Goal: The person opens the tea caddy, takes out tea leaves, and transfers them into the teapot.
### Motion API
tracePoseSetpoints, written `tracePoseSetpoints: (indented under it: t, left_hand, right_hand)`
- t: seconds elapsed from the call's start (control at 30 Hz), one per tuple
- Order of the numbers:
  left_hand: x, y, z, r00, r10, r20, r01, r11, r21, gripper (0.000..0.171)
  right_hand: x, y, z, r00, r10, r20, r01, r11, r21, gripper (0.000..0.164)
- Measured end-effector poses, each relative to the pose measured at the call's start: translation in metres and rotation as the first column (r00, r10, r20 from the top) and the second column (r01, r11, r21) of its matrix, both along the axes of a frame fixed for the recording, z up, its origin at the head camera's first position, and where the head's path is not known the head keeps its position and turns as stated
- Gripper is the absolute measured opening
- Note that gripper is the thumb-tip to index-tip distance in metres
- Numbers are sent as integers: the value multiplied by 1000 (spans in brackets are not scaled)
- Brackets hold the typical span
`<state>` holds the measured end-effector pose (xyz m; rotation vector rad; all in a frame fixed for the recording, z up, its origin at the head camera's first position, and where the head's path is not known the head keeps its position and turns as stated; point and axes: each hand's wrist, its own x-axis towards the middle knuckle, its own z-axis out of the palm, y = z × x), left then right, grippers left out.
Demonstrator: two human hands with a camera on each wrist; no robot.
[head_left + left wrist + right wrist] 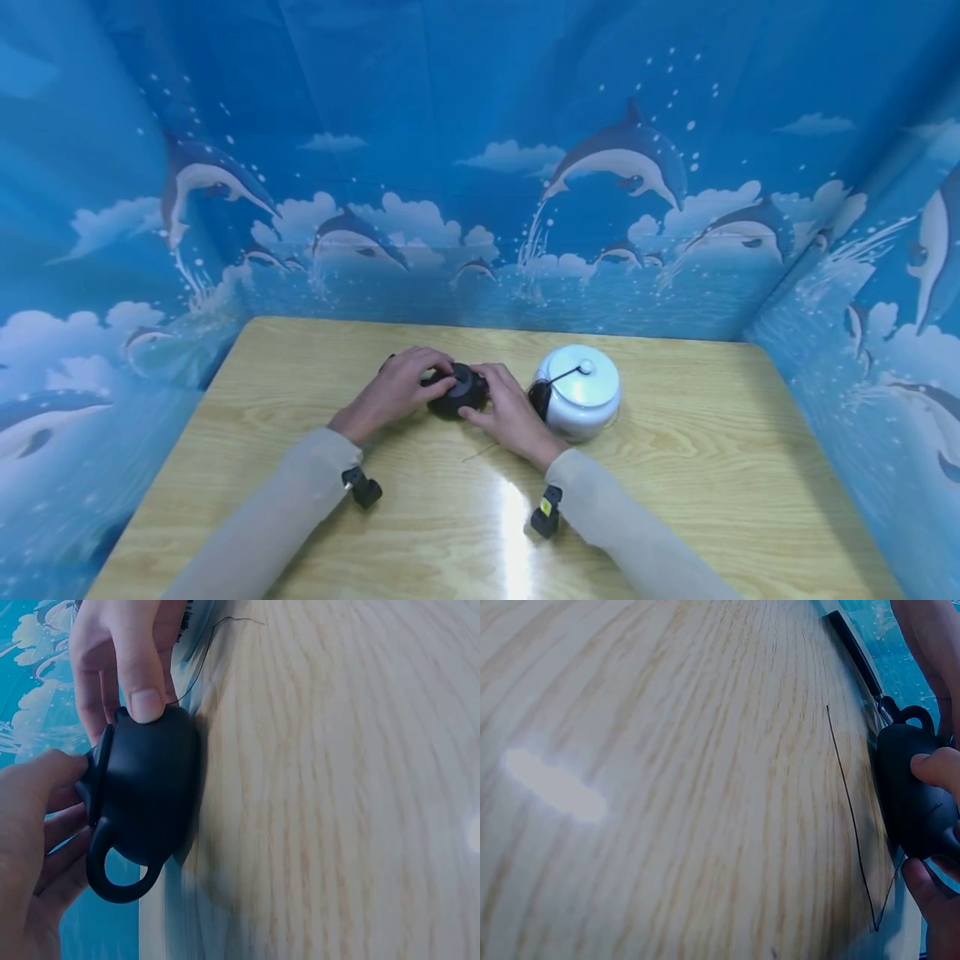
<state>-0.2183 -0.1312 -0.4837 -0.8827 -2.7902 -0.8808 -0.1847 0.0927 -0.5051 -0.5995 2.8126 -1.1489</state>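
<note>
A small black teapot stands on the wooden table between the two hands. With thumb and fingers, my left hand pinches the knob of its lid. The lid sits on the pot in the left wrist view, and the loop handle is on the left hand's side. My right hand grips the opposite side near the spout, its thumb pressed on the black body. A thin dark string trails over the table from the spout end. The hands partly hide the teapot in the head view.
Right of the right hand stands a white lidded pot, with a dark object against its left side. A long black handle lies beyond the teapot. Dolphin-printed blue sheets rise behind and beside the table.
</note>
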Motion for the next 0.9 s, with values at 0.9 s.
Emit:
tracePoseSetpoints:
  t: [0.9]
  left_hand:
    - [34,-36,13,991,-107,-78,113,991,76,9]
  right_hand:
    - [-1,2,1,1000,-1,-1,1,1000,-1,70]
